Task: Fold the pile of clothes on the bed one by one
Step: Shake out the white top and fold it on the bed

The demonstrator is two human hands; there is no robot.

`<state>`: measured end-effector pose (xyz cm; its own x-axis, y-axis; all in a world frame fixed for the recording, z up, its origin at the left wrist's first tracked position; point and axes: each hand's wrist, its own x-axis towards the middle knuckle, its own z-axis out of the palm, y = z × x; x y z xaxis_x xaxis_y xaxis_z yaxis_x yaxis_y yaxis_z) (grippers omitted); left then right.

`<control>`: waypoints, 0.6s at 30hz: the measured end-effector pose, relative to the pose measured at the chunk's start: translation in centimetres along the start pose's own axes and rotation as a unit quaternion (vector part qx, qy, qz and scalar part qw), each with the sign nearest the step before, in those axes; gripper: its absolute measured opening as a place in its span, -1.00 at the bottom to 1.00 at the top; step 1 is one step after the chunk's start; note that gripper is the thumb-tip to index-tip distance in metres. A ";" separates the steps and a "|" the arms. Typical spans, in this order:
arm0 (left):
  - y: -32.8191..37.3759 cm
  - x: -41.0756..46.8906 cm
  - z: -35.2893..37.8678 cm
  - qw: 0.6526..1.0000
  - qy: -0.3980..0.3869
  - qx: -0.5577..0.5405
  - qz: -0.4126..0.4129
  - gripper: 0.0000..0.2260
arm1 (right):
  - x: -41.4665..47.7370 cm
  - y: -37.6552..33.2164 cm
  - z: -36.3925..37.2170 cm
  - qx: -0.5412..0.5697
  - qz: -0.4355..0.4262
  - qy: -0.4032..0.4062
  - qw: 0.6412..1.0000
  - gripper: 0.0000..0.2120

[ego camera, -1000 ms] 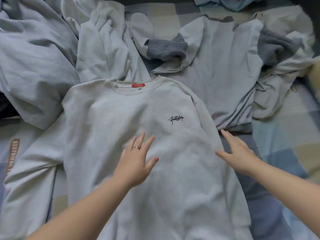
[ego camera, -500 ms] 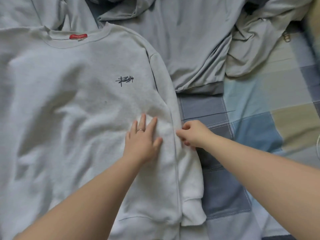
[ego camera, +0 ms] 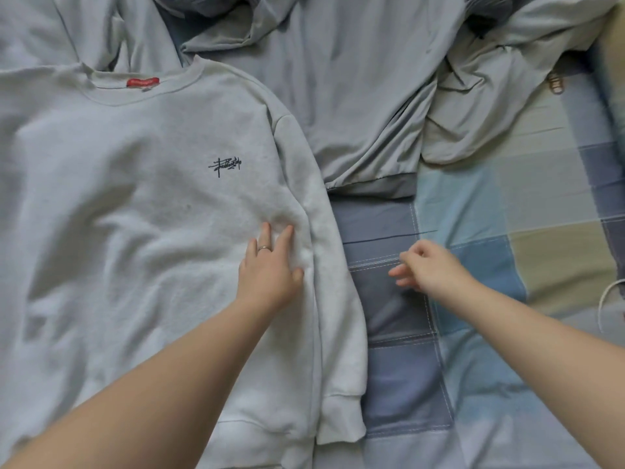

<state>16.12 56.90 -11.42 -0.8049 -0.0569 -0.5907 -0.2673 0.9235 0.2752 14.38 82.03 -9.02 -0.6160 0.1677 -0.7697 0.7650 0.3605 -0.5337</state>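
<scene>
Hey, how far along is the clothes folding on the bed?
Done: sweatshirt spread flat, front up. In hand: left hand presses it by the sleeve; right hand hovers over the sheet, empty. To do: no fold made yet, and the grey clothes behind lie rumpled.
</scene>
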 end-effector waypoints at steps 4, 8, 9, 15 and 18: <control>0.0 -0.3 0.4 0.999 -0.027 0.035 0.001 -0.32 | -1.0 2.7 4.0 -0.102 0.029 -0.118 0.987 -0.76; -0.8 -0.4 0.8 0.998 -0.040 0.042 0.017 -0.33 | -0.9 3.3 6.5 -0.111 0.003 -0.146 0.983 -0.76; -0.9 -0.3 0.8 0.998 -0.039 0.041 0.020 -0.33 | -0.9 3.3 6.7 -0.141 -0.016 -0.136 0.980 -0.78; -1.4 -0.7 1.1 0.998 -0.054 0.030 0.020 -0.32 | -1.3 2.1 3.2 -0.159 -0.087 0.007 0.983 -0.73; -1.3 -0.8 1.0 0.997 -0.072 0.028 0.021 -0.30 | -0.3 -0.2 -0.5 -0.147 -0.134 0.096 0.975 -0.72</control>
<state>17.61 56.15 -12.04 -0.7286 0.0337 -0.6841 -0.2023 0.9436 0.2620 14.34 82.34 -8.49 -0.8318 0.1900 -0.5216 0.5021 0.6583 -0.5609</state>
